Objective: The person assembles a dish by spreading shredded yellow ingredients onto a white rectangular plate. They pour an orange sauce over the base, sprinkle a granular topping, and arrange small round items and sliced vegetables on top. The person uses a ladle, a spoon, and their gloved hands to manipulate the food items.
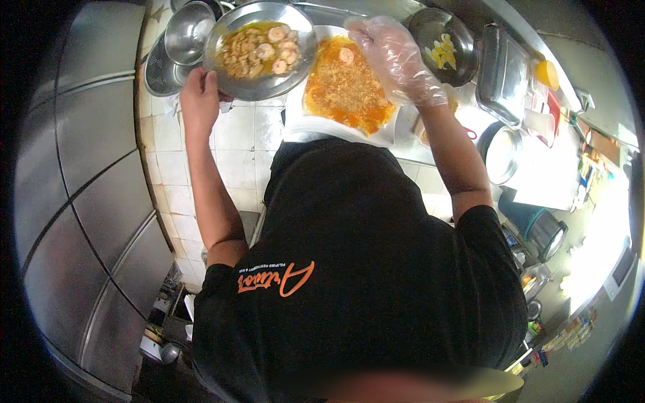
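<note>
Tilting the round silver metal bowl [304, 62] could spill pink shrimp [287, 57].
Left fingers [211, 83] grip its rim; clear-gloved right fingers [363, 32]: opening, hold unclear.

the person's left hand [198, 97] is bare and set off to the left of the white plate [295, 119], fingers bent in a grip, thumb on the side toward the plate. the left forearm [215, 201] slants up to it from below and left of the plate. the right hand [393, 60], in a clear plastic glove, is over the plate's upper right part, fingertips pointing left. the right forearm [460, 148] comes up from below and right of the plate, bare below a short black sleeve [487, 232].
</note>
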### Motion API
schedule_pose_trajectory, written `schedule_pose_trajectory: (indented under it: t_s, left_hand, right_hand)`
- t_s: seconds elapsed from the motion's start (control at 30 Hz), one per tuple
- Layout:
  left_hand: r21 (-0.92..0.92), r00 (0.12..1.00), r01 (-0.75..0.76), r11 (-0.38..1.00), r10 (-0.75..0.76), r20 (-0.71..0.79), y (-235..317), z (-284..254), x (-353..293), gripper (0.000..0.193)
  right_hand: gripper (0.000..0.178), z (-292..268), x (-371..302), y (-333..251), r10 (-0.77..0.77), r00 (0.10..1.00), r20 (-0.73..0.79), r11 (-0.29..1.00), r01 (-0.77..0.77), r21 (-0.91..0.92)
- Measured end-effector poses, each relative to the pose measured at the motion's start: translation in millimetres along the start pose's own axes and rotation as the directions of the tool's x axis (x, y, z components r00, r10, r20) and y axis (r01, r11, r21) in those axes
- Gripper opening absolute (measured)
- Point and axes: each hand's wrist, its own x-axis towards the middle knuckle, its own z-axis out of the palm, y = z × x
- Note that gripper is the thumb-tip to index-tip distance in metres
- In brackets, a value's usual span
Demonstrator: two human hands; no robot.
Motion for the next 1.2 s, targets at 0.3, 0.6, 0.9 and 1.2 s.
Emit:
schedule_pose_trajectory:
  t_s: [0.3,0.6,0.9,1.2]
  left_hand:
    - [0.062,0.979,-0.193,0.979,0.188,0.077,27,30,13,0.025]
    - [-0.025,0.985,-0.148,0.989,0.15,0.085,39,44,30,0.029]
    - [-0.003,0.98,-0.157,0.988,0.156,0.126,43,50,32,0.031]
    - [0.053,0.981,-0.134,0.99,0.125,0.146,49,49,31,0.029]
  right_hand:
    - [0.023,-16,59,-27,-0.522,0.852,0.045,0.853,0.52,0.053]
    - [0.027,-54,60,-59,-0.165,0.947,0.277,0.867,0.273,-0.417]
    - [0.025,-4,44,-3,-0.575,0.773,-0.268,0.817,0.522,-0.247]
    - [0.027,-17,57,1,-0.358,0.899,0.252,0.826,0.431,-0.364]
